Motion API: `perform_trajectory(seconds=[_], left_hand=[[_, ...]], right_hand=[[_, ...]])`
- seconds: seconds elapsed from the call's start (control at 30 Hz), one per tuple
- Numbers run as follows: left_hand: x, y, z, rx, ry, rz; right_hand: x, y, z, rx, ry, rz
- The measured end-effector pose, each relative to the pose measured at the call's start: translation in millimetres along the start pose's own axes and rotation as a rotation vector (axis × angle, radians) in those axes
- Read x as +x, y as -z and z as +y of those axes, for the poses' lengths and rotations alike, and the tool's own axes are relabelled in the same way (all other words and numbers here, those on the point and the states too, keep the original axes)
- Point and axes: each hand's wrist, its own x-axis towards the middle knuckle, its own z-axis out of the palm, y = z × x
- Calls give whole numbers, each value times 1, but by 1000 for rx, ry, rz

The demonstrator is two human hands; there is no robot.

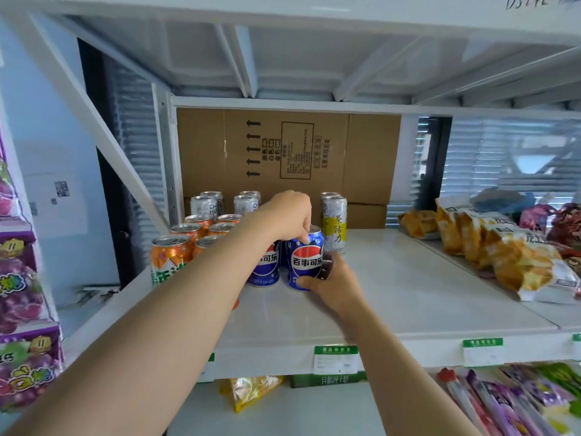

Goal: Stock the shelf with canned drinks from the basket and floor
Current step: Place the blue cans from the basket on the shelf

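White metal shelf (408,278), smooth and faintly glossy, green-and-white price labels (335,360) along its front lip. Brown cardboard box (283,146) against the back, slatted window blinds (503,152) behind on the right.

Left hand (290,215) reaching in from above, fingers curled down onto the top rim of a blue Pepsi can (306,262). Right hand (333,278) wrapped round the same can's base, thumb across the front. Can upright on the shelf, just beside a second Pepsi can (265,265) on its left.

Further left, rows of orange soda cans (171,247) with silver lids. Behind these, short silver cans (204,206). Just behind on the right, a tall slim silver-and-yellow tea can (334,221). Crinkled yellow snack bags (503,247) lying at the shelf's right end.
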Motion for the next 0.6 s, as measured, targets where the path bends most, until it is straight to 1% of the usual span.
perform_trajectory(seconds=[0.17,0.27,0.6], left_hand=[[-1,-5,-6,-13,13,40],[0,-6,-13,-23,18,33],[1,-5,-18,-4,21,36]], right_hand=[[1,0,4,30,-6,15],[4,0,7,68,-13,-7],[8,-6,9,21,51,7]])
